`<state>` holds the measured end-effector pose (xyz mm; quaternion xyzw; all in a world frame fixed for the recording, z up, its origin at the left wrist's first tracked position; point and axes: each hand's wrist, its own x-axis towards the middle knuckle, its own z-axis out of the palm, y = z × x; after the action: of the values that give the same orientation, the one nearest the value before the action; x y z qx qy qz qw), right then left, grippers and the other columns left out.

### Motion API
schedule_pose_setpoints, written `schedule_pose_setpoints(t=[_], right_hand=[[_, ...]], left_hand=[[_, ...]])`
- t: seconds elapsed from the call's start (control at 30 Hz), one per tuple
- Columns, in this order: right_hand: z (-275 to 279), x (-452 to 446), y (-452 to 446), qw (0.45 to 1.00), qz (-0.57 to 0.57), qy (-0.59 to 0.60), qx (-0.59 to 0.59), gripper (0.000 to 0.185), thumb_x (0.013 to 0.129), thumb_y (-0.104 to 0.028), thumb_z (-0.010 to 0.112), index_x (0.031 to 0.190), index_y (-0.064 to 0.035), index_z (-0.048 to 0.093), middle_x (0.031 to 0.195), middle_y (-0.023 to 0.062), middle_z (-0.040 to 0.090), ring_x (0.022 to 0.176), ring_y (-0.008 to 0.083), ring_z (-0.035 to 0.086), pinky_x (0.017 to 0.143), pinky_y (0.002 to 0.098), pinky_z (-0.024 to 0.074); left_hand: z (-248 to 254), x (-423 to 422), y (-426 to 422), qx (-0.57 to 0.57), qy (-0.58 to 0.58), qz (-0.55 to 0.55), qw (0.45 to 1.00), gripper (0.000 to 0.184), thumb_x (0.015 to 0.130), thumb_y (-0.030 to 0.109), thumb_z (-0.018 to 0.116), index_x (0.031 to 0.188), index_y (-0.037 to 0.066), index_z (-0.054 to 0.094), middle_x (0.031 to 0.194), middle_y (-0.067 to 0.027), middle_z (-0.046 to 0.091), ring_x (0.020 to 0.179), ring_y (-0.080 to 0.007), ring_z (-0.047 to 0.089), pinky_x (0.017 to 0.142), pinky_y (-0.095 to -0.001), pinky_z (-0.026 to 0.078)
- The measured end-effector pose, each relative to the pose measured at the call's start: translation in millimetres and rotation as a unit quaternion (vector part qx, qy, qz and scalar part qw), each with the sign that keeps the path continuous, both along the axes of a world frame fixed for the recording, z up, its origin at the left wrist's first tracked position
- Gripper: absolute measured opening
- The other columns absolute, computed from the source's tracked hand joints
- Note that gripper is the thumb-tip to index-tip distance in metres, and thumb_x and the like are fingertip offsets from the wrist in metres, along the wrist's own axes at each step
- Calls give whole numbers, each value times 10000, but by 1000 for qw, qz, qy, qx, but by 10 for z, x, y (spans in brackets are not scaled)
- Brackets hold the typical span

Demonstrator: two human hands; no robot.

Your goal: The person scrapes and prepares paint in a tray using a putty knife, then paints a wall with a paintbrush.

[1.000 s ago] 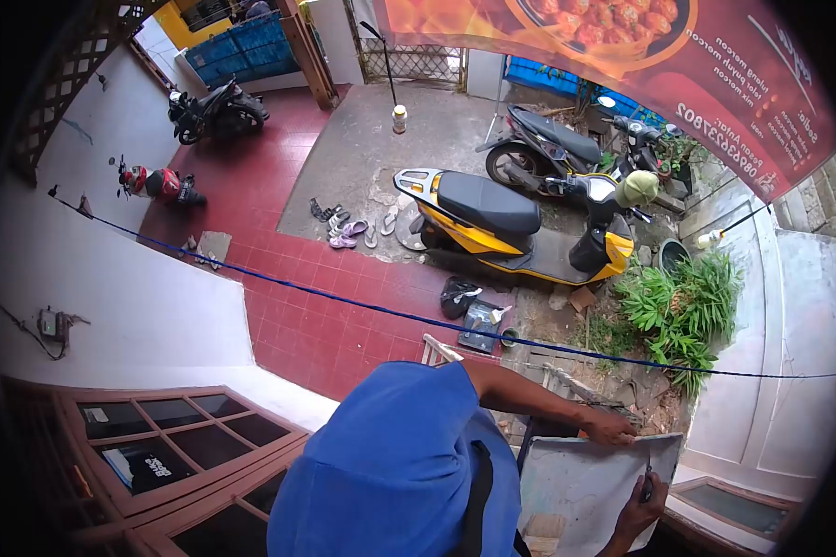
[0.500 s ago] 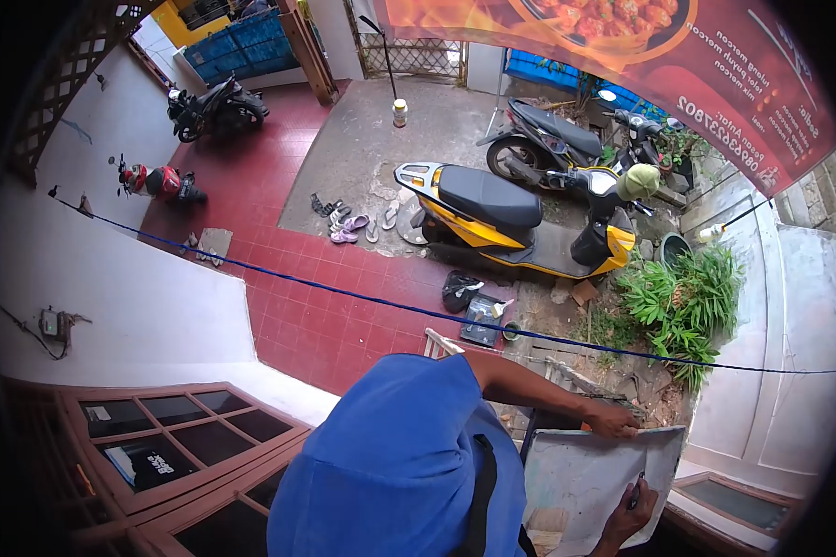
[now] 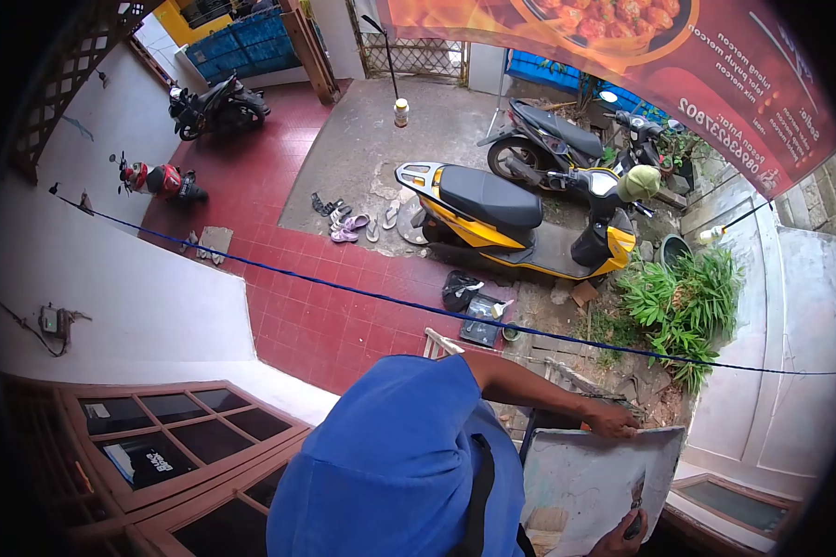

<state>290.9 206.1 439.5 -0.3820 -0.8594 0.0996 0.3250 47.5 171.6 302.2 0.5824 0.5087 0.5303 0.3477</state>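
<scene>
In the head view, a whitish, stained panel stands tilted at lower right, in front of the blue shirt. My left hand is closed over its upper edge. Lower down, close to the panel's right side, my right hand is wrapped round a small tool with a dark handle. The tool's narrow end points up across the panel face; its exact kind is too small to make out. My shirt hides part of the panel's left side.
A blue cord runs across the view. Beyond it stand a yellow scooter, other motorbikes and several shoes. Green plants grow at right. A red banner hangs above. Brown-framed windows are at lower left.
My right hand has moved down along the panel with the small tool, showing more of the tool's end. My left hand keeps its place on the upper edge.
</scene>
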Motion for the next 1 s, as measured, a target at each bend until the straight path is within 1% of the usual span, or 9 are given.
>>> schedule_pose_setpoints(t=[0.13,0.47,0.57,0.77,0.8,0.83,0.87,0.93,1.0], right_hand=[[103,-61,-122,998,-44,16,37,253,777,-209,699,830,35,659,721,160,639,568,240,584,529,331,476],[-118,-139,316,966,-102,166,-171,300,790,-192,674,937,66,633,786,179,638,639,236,605,557,340,503],[-144,-56,354,961,-108,193,-166,290,808,-211,651,883,69,641,751,169,637,620,232,605,546,330,504],[70,304,330,979,-107,163,-53,289,832,-224,603,796,60,643,666,136,633,557,220,594,503,318,496],[125,348,342,984,-145,105,-23,224,788,-151,610,814,68,642,717,151,636,602,235,600,530,313,504],[131,403,427,946,-295,46,-128,221,848,-179,588,863,41,606,731,117,609,658,231,584,596,344,456],[81,529,458,973,-221,20,-67,269,850,-226,593,821,40,612,715,111,634,620,208,600,574,321,466],[17,519,463,988,-151,-30,18,239,853,-212,585,818,24,606,687,125,619,589,194,590,554,328,458],[62,331,441,985,-146,-93,26,141,821,-137,587,788,0,576,688,153,587,606,304,584,557,373,450]], left_hand=[[8,-3,-12,-3,-12,-7,1000,411,929,295,367,1062,-64,516,960,-277,566,915,-403,545,802,-454,403],[-11,2,7,-14,1,-9,1000,423,929,297,364,1110,-60,501,998,-277,562,946,-397,542,822,-450,402],[-117,59,62,44,-7,31,999,346,923,274,375,929,-39,522,856,-250,559,819,-390,548,720,-445,409],[60,-12,-49,14,-6,7,1000,360,928,285,369,926,-42,522,875,-255,561,843,-393,544,741,-451,404],[-41,-16,-37,28,-7,45,999,367,930,291,365,923,-42,520,875,-254,561,847,-392,542,745,-452,403],[-125,80,37,43,-19,60,997,373,932,297,361,921,-41,518,875,-252,561,850,-391,541,749,-453,401],[45,-16,-44,-13,9,11,1000,398,939,320,366,1020,-38,518,942,-252,572,897,-386,551,802,-433,407],[-1,15,12,-21,-45,12,999,370,941,316,380,1002,-22,516,906,-230,577,836,-310,577,731,-408,425],[57,-37,91,-140,-1,-50,989,410,950,316,377,1160,-13,503,951,-163,600,883,-210,551,786,-344,426]])
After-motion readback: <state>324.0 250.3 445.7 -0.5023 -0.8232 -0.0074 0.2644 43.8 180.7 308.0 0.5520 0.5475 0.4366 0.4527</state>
